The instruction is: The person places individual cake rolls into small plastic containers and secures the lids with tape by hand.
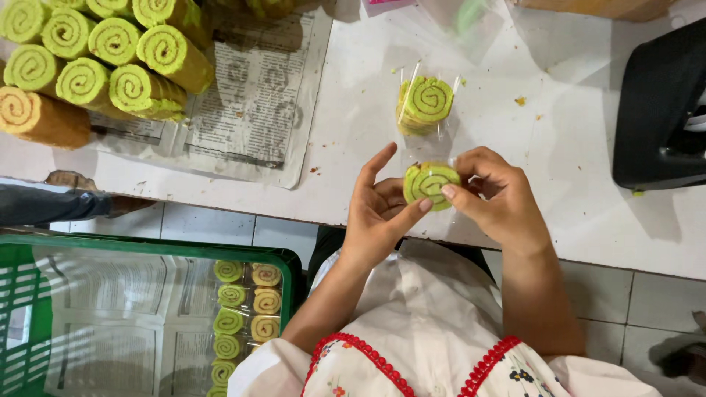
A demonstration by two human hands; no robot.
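Green swirl roll slice (429, 184) pinched between both hands at the counter (353, 110) edge, underside hidden by fingers. Left hand (379, 213) grip: thumb against slice's lower edge, forefinger raised clear. Right hand (496, 198) grip closed on right rim. Just beyond, wrapped slices (425, 103); bare counter around.

Green swirl roll-cake slice (429, 184) soft, spongy, matt, clear plastic wrapper (429, 140) thin, glossy, crinkled, white table (573, 184) painted, scuffed, crumb-flecked, newspaper (254, 103) matt printed paper, green crate (29, 323) hard moulded plastic, black object (658, 110) smooth plastic, floor tiles (647, 301) pale, slightly glossy
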